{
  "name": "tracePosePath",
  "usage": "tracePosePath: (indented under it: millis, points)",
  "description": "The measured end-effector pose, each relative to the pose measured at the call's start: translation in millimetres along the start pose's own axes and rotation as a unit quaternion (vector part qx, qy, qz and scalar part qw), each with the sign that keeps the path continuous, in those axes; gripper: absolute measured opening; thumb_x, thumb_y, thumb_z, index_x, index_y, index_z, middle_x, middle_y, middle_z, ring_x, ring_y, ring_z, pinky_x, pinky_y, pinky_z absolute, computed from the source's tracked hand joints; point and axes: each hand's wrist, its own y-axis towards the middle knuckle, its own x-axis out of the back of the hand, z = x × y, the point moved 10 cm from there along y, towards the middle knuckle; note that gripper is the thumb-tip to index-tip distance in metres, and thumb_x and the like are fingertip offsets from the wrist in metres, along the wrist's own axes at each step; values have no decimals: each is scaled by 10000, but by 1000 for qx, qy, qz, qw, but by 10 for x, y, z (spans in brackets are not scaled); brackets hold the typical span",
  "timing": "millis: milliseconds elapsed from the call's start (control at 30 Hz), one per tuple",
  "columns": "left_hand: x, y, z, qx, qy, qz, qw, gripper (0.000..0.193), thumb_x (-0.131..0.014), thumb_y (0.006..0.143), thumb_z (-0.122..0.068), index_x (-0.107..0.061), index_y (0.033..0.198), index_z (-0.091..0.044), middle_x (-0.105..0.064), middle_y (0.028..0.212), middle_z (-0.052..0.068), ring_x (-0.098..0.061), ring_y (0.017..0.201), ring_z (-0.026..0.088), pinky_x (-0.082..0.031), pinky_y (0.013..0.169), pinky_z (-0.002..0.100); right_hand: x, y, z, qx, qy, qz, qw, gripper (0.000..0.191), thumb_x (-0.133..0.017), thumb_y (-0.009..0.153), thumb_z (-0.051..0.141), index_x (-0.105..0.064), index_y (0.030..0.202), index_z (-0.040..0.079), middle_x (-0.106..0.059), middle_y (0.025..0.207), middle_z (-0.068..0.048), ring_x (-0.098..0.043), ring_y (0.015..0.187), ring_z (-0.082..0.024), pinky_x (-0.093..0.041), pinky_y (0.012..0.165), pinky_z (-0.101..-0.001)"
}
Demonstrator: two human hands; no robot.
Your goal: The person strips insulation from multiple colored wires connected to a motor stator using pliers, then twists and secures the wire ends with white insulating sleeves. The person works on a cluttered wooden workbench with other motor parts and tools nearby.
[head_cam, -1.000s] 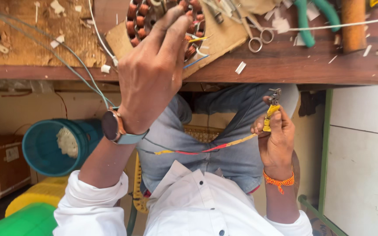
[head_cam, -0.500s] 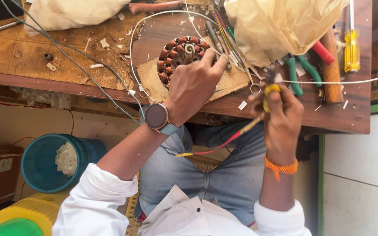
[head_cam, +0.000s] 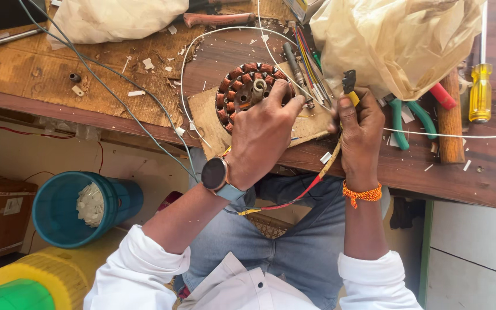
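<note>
Bright, even daylight over desk (head_cam: pixel 87 63); soft, short shadows under hands. Mild glare on pale plastic bag (head_cam: pixel 397 40) at desk's far right corner, detail washed out there. Slight motion blur on right hand (head_cam: pixel 360 135). Wide-angle bending at frame edges. Under-desk area dimmer.
</note>
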Motion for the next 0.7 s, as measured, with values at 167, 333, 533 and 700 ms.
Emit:
tracePosePath:
  millis: [167,333,533,700]
  points:
    - [-66,15,15,6,15,-10,1000,200,-621,871,-3,-697,1037,-86,-617,1110,72,-740,790,261,-564,590,394,-51,7,78,27,-150,-9,988,322,-791,986,287,-680,1088,3,-591,840,45,-490,724,-44,-387,626,-221]
    - [-63,17,41,14,23,-15,1000,147,-638,885,-26,-693,1009,-84,-621,1091,64,-723,738,260,-555,572,389,-150,49,146,15,-207,4,978,232,-855,909,179,-725,972,-4,-665,831,58,-526,735,-21,-427,652,-223]
    - [-39,11,45,7,17,-32,999,171,-637,886,-34,-685,1040,-90,-624,1094,48,-724,750,248,-560,580,369,-207,80,107,-6,-155,-3,988,196,-830,931,180,-720,945,19,-628,796,69,-502,699,-8,-390,614,-212]
    - [-23,-20,95,20,8,-46,999,152,-646,969,-109,-695,1113,-103,-623,1057,40,-716,719,242,-558,571,363,-119,121,-3,-51,-75,-23,996,273,-785,985,271,-649,914,45,-517,703,77,-413,575,-18,-287,505,-215]
